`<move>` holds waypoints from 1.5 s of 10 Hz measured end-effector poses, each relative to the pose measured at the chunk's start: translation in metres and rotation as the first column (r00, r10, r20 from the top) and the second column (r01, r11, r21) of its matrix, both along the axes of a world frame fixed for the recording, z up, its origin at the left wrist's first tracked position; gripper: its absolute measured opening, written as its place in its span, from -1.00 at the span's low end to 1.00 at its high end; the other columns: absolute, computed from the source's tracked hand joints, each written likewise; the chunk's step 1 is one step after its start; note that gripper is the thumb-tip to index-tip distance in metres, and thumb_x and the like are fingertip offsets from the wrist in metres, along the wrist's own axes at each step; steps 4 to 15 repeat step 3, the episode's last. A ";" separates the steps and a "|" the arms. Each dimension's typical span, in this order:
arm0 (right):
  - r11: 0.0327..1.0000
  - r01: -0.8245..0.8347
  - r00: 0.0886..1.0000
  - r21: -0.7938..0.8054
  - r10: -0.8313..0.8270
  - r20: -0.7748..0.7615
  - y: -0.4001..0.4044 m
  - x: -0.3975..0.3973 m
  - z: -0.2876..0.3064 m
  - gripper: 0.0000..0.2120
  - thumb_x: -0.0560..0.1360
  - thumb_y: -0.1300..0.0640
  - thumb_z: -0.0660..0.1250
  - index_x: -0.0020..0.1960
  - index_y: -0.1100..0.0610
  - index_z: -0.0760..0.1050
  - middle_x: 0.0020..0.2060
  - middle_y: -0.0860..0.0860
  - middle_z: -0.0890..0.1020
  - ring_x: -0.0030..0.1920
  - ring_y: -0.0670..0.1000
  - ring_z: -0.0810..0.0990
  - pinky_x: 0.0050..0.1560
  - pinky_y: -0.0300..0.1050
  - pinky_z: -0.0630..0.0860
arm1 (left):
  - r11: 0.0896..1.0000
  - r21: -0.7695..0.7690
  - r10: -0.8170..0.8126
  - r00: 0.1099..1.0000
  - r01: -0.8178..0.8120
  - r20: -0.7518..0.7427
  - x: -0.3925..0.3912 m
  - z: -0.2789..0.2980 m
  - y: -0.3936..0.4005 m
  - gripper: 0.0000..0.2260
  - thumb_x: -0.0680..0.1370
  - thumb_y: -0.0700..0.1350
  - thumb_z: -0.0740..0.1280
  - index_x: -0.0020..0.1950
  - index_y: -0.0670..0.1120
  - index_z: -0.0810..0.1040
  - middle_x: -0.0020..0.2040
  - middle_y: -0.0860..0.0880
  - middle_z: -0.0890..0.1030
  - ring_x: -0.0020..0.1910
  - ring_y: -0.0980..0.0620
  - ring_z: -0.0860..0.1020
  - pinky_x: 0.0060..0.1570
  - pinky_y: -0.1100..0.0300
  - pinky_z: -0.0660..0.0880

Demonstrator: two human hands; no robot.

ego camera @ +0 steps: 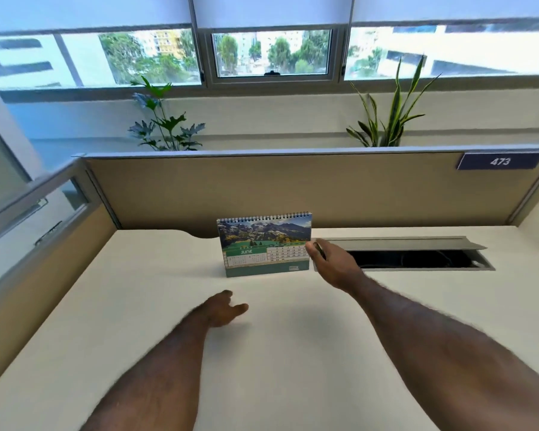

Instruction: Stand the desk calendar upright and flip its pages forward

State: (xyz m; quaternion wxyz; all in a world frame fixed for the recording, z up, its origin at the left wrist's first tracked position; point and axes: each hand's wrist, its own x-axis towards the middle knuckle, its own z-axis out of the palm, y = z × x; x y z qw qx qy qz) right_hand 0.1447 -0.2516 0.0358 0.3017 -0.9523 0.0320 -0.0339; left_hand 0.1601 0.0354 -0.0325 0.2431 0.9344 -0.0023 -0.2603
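The desk calendar stands upright near the back of the white desk, spiral binding on top. Its facing page shows a mountain photo above a green JUNE grid. My right hand is at the calendar's right edge, thumb and fingers pinching the edge of the front page. My left hand hovers low over the desk in front of the calendar, apart from it, fingers loosely spread and holding nothing.
An open cable tray with a raised grey lid is set into the desk right of the calendar. A tan partition with a "473" sign backs the desk. Two plants stand behind it, under windows.
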 end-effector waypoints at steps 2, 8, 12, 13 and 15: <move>0.989 -0.047 0.996 -0.137 0.035 -0.087 0.002 -0.022 0.036 -0.21 0.50 -0.46 -0.12 0.42 0.08 0.38 0.31 0.11 0.57 0.27 0.15 0.52 0.21 0.04 0.47 | 0.987 0.108 -0.126 0.991 0.120 0.052 -0.021 0.073 -0.014 -0.38 0.54 0.25 0.18 0.48 -0.08 0.25 0.49 -0.04 0.32 0.38 -0.04 0.38 0.39 0.06 0.30; 0.983 -0.057 0.997 -0.177 0.045 -0.070 0.004 -0.029 0.068 -0.20 0.50 -0.46 -0.10 0.49 0.06 0.29 0.43 0.10 0.46 0.39 0.14 0.43 0.32 0.06 0.40 | 0.980 0.118 -0.178 0.972 0.161 0.152 -0.027 0.117 -0.018 -0.51 0.55 0.20 0.18 0.38 -0.05 0.40 0.34 -0.07 0.48 0.23 -0.04 0.48 0.24 0.08 0.43; 0.983 -0.057 0.997 -0.177 0.045 -0.070 0.004 -0.029 0.068 -0.20 0.50 -0.46 -0.10 0.49 0.06 0.29 0.43 0.10 0.46 0.39 0.14 0.43 0.32 0.06 0.40 | 0.980 0.118 -0.178 0.972 0.161 0.152 -0.027 0.117 -0.018 -0.51 0.55 0.20 0.18 0.38 -0.05 0.40 0.34 -0.07 0.48 0.23 -0.04 0.48 0.24 0.08 0.43; 0.983 -0.057 0.997 -0.177 0.045 -0.070 0.004 -0.029 0.068 -0.20 0.50 -0.46 -0.10 0.49 0.06 0.29 0.43 0.10 0.46 0.39 0.14 0.43 0.32 0.06 0.40 | 0.980 0.118 -0.178 0.972 0.161 0.152 -0.027 0.117 -0.018 -0.51 0.55 0.20 0.18 0.38 -0.05 0.40 0.34 -0.07 0.48 0.23 -0.04 0.48 0.24 0.08 0.43; 0.983 -0.057 0.997 -0.177 0.045 -0.070 0.004 -0.029 0.068 -0.20 0.50 -0.46 -0.10 0.49 0.06 0.29 0.43 0.10 0.46 0.39 0.14 0.43 0.32 0.06 0.40 | 0.980 0.118 -0.178 0.972 0.161 0.152 -0.027 0.117 -0.018 -0.51 0.55 0.20 0.18 0.38 -0.05 0.40 0.34 -0.07 0.48 0.23 -0.04 0.48 0.24 0.08 0.43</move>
